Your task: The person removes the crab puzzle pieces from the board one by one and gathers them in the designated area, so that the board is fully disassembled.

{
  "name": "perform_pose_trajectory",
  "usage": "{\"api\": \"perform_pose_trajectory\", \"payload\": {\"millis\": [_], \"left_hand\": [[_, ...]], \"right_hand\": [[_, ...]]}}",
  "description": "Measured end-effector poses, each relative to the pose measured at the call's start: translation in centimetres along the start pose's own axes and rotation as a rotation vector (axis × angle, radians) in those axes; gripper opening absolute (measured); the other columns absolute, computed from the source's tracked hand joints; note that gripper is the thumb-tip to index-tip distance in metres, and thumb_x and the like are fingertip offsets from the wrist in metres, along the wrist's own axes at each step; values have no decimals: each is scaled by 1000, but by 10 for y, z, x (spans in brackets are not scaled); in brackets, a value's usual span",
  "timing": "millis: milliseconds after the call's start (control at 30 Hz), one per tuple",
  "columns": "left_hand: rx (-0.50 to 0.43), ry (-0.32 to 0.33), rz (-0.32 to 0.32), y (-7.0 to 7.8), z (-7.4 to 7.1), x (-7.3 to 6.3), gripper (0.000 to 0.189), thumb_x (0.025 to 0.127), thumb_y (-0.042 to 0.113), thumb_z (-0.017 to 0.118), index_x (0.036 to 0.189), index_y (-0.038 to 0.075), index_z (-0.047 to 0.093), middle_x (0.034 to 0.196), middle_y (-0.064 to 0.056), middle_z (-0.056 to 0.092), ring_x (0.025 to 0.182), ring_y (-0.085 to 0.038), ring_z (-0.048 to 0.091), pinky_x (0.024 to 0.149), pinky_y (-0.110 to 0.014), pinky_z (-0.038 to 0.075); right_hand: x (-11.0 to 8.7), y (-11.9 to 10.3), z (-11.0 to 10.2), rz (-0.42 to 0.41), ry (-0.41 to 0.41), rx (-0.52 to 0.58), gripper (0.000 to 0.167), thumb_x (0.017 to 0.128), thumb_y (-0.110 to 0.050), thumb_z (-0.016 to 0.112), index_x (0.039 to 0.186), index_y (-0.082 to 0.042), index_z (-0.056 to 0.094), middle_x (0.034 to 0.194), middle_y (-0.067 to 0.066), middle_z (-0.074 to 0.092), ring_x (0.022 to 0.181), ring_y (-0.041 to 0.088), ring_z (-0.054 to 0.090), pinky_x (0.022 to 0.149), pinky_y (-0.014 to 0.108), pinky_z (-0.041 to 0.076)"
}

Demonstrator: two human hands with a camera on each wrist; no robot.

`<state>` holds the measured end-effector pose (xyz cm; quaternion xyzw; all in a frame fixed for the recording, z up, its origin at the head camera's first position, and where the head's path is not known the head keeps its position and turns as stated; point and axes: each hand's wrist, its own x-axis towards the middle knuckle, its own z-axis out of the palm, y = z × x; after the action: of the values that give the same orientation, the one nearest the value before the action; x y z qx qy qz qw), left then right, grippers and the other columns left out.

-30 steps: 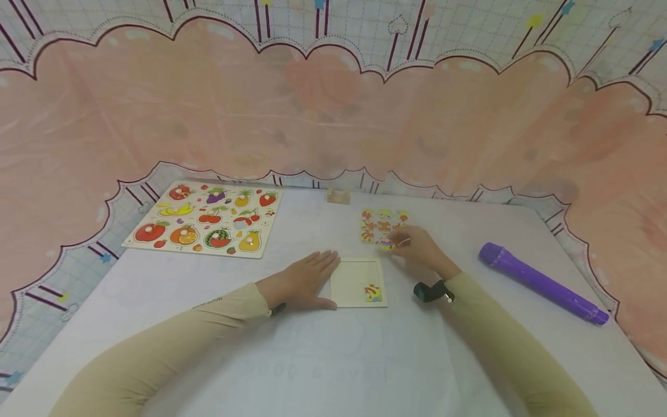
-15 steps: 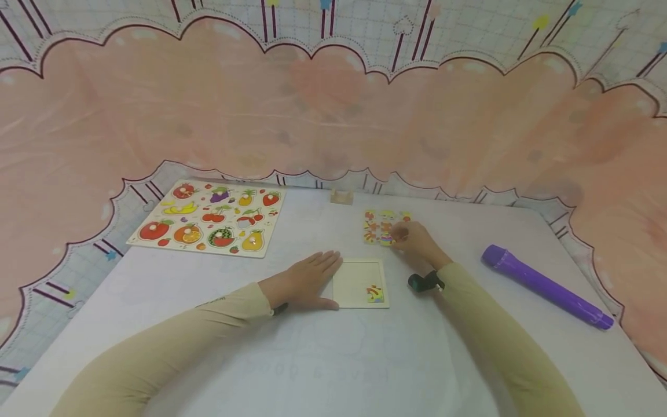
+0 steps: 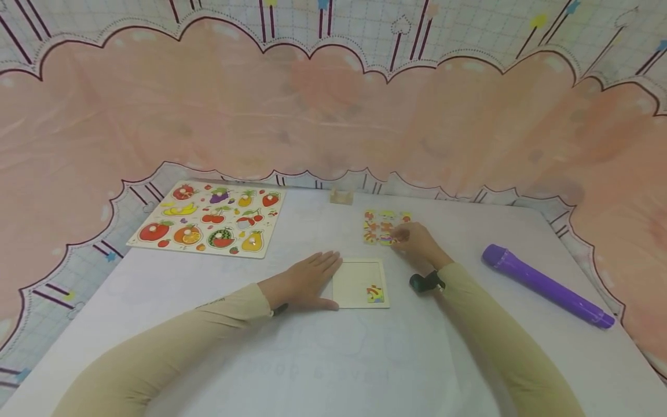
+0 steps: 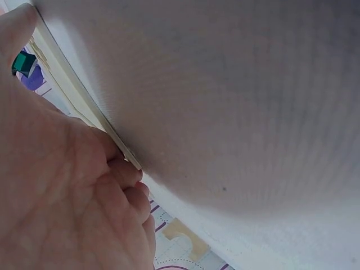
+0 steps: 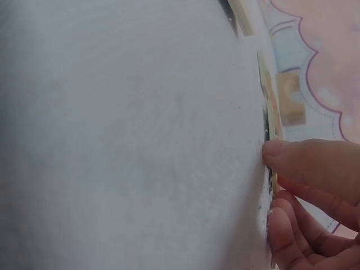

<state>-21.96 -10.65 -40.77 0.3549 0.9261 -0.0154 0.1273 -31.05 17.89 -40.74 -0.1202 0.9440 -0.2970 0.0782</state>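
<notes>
My left hand (image 3: pixel 302 281) lies with straight fingers along the left side of a small, shallow wooden puzzle tray (image 3: pixel 350 281). In the left wrist view its thumb and fingers meet the tray's edge (image 4: pixel 84 95). One colourful puzzle piece (image 3: pixel 374 294) sits in the tray's near right corner. Beyond the tray, several orange and yellow puzzle pieces (image 3: pixel 369 223) are laid out in rows. At their near side my right hand (image 3: pixel 419 242) pinches a rainbow-striped puzzle piece (image 3: pixel 386 238) between thumb and fingers, low among the others. Its right part is hidden by the fingers.
A fruit puzzle board (image 3: pixel 270 223) lies at the back left. To the right is a purple microphone-shaped tube (image 3: pixel 547 286). A small wooden block (image 3: pixel 341 197) stands near the table's back edge, before a patterned cloth (image 3: pixel 333 127).
My right hand has lowered the rainbow-striped piece from in front of the rows in among the other pieces. In the last half second it has barely moved. The left hand keeps its place.
</notes>
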Motion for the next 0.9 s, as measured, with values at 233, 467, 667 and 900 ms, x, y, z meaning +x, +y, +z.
{"api": "perform_pose_trajectory", "payload": {"millis": [233,467,667,900], "left_hand": [[-11,-2,2,2,-3,-2,98,83,68,49,151,7,13,159,-7,11,148,-19,9,122,-34,11],[3,-6,3,2,-4,-2,98,84,68,48,151,7,13,159,-8,11,148,-20,9,122,-34,11],[0,-1,7,2,-4,-1,98,84,68,49,151,7,13,159,-8,11,148,-20,9,122,-34,11],[-4,-5,4,1,-2,-1,98,84,69,49,151,7,13,159,-8,11,148,-20,9,122,-34,10]], "right_hand": [[2,1,-1,6,-8,-23,28,82,-11,70,107,0,67,108,18,66,99,30,60,88,41,50],[4,-1,-2,27,1,-14,28,82,-11,70,108,0,67,110,20,65,99,31,60,89,41,50],[0,0,-2,31,5,-4,32,83,-12,69,112,0,64,110,19,65,102,31,59,91,42,50],[-16,-2,-4,-21,12,55,47,83,-13,69,125,3,55,114,21,63,106,33,59,95,44,49]]}}
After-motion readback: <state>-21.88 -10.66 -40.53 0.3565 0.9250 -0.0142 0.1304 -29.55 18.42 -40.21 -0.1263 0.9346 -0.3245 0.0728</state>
